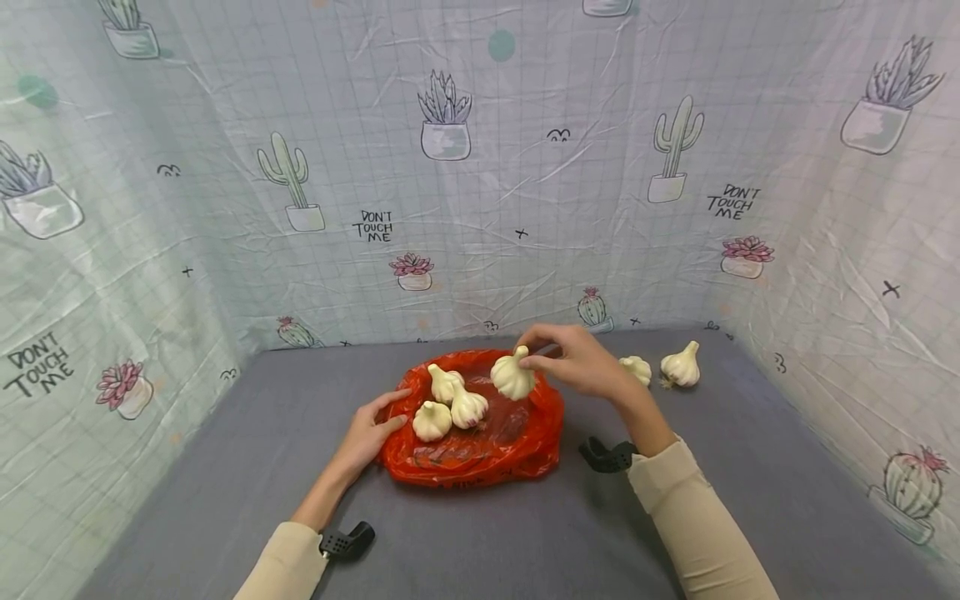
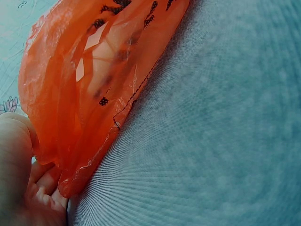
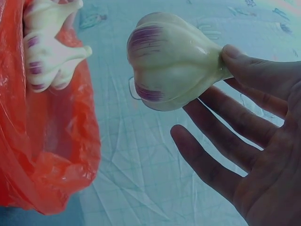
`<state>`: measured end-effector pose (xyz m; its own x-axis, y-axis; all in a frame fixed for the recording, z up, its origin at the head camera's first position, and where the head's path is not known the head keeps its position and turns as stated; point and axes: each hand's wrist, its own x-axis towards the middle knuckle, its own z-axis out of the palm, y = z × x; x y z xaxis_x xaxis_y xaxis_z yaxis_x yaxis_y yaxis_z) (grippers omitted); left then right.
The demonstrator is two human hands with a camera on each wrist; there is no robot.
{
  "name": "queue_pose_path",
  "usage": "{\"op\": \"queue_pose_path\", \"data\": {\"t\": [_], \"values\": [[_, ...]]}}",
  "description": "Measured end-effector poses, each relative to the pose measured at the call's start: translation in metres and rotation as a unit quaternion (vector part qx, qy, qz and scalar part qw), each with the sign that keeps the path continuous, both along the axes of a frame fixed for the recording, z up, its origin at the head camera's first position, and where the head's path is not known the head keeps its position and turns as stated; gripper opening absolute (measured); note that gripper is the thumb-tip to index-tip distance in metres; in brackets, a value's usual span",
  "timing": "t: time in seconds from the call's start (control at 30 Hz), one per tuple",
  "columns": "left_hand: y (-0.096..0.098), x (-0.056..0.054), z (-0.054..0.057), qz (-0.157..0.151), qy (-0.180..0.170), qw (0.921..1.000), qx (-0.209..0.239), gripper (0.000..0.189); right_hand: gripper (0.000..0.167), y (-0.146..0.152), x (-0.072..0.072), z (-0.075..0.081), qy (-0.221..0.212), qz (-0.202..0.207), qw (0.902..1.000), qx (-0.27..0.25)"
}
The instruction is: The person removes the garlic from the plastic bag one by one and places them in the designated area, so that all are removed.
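Observation:
My right hand (image 1: 573,358) pinches a white garlic bulb (image 1: 513,375) by its stem, above the right part of an opened red plastic bag (image 1: 480,475). Purple streaks mark the held bulb in the right wrist view, where the ring and little fingers (image 3: 204,162) stretch away from it. Three more garlic bulbs (image 1: 432,422) sit together in the left half of the bag. At the bag's left side, my left hand (image 1: 367,429) holds the rim, with the thumb and fingers on either side of the plastic in the left wrist view.
Two garlic bulbs lie on the grey table to the right: one (image 1: 680,365) in full view, the other (image 1: 637,368) partly behind the right wrist. A cactus-print curtain (image 1: 480,192) hangs behind and at both sides. Each wrist wears a black camera mount (image 1: 607,456).

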<state>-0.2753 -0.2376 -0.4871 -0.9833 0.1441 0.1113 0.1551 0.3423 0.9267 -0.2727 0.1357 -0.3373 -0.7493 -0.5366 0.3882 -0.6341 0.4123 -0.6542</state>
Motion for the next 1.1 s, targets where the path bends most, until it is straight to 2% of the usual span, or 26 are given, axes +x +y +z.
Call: {"op": "queue_pose_path", "data": {"t": [0.77,1.1], "values": [[0.001,0.000,0.000,-0.002,0.005,0.9998,0.017,0.047,0.012,0.025,-0.005,0.003,-0.037,-0.035,0.9987,-0.002],[0.001,0.001,0.001,-0.002,0.004,0.9998,0.018,0.047,0.011,0.035,-0.004,0.003,-0.034,-0.043,0.9985,0.008]]}}
